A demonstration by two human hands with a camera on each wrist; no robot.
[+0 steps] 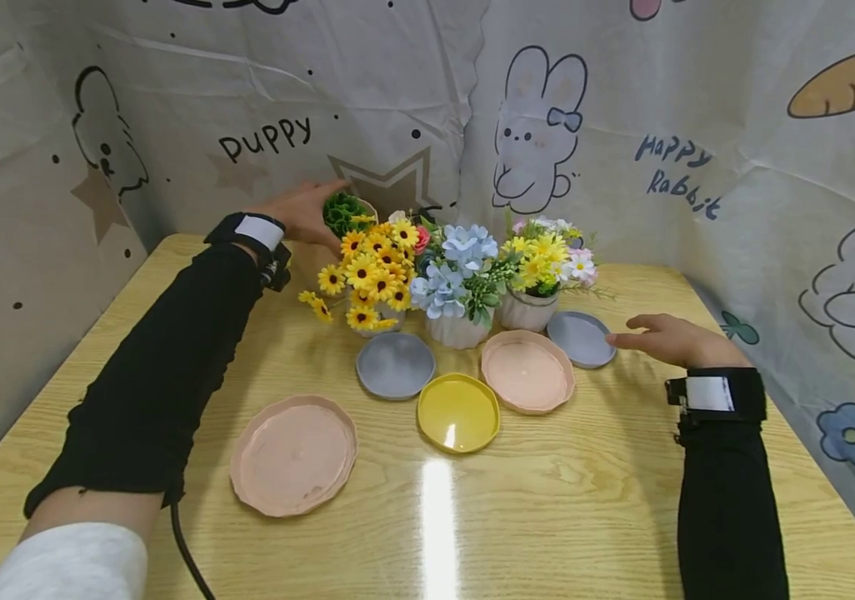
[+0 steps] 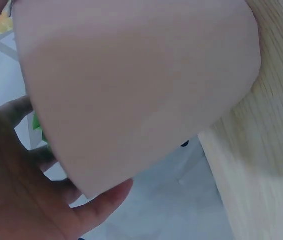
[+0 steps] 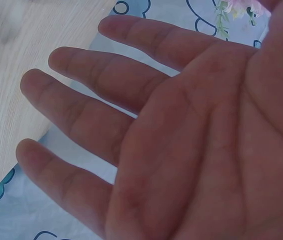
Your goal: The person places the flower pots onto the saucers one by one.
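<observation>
At the back left, my left hand grips a potted green plant. In the left wrist view its smooth pale pink pot fills much of the picture, the fingers curled about its edge. Beside the plant stands a pot of yellow daisies. My right hand hovers at the right with fingers spread and nothing held, its tip close to a blue-grey saucer; whether they touch I cannot tell. The right wrist view shows its bare palm.
Blue hydrangeas and a mixed flower pot stand in the back row. In front lie a grey saucer, a yellow saucer, a pink saucer and a larger pink one. Printed cloth hangs behind the table.
</observation>
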